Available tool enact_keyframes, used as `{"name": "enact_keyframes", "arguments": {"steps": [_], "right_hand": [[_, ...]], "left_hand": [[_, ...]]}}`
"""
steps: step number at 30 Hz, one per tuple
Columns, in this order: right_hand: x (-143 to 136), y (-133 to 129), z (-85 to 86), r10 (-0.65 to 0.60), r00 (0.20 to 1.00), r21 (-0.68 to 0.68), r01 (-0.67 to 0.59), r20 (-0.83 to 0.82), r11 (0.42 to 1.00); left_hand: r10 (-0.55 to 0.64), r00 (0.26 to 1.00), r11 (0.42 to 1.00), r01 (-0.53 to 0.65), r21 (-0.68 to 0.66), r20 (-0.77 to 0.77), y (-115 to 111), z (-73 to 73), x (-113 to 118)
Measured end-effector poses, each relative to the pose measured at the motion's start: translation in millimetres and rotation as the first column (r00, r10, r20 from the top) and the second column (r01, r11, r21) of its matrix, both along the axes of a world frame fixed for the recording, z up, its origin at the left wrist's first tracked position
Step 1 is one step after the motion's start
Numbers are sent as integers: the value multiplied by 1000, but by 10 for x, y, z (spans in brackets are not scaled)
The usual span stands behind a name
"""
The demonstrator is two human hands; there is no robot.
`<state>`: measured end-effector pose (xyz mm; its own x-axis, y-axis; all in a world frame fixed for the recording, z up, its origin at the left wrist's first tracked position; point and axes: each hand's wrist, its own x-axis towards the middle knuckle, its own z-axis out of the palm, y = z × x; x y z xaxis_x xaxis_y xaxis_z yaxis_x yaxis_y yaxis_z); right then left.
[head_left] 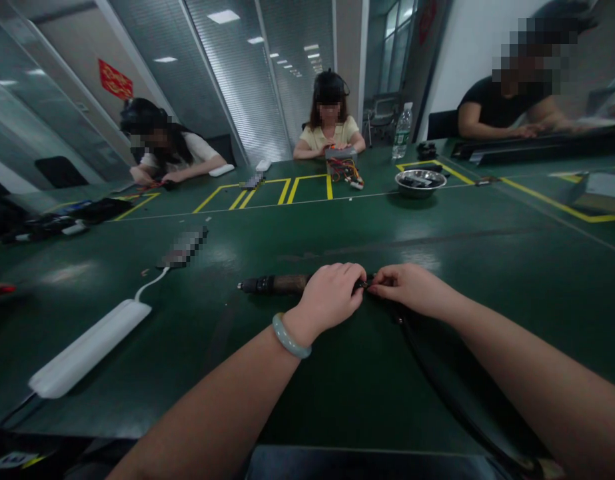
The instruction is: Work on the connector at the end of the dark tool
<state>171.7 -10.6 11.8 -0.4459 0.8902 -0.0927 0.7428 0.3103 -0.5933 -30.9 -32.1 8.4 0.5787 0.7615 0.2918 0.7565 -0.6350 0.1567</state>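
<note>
A dark, slim power screwdriver (287, 285) lies across the green table (287, 233), its chuck end pointing left. My left hand (332, 290) is closed around its rear part, with a pale green bangle (290, 337) on the wrist. At the tool's back end, the fingertips of my right hand (407, 287) pinch a small dark part whose kind I cannot make out. A black cable or hose (432, 370) runs from beneath that hand toward the lower right edge of the table. My fingers hide the joint between tool and cable.
On the left lies a white power strip (92, 347), its cord leading to a phone-like device (183, 250). Farther back stand a metal bowl (420, 181) of dark parts, a water bottle (402, 133) and a grey box with coloured wires (342, 163). Several people sit around the table.
</note>
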Motion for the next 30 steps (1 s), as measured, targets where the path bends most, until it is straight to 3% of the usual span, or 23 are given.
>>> {"name": "enact_keyframes", "arguments": {"steps": [10,19,30], "right_hand": [[-69,-53,-26,-34,998,47,31,59,998],[-149,-133,20,-77,992,94,67,99,993],[-206,-208,1,-66,988,157,44,137,987]], "left_hand": [[-22,999,1000,21,13,32,-3,6,-36],[-9,1000,1000,9,4,-30,-29,51,-37],[-19,1000,999,19,28,6,-11,23,-54]]}}
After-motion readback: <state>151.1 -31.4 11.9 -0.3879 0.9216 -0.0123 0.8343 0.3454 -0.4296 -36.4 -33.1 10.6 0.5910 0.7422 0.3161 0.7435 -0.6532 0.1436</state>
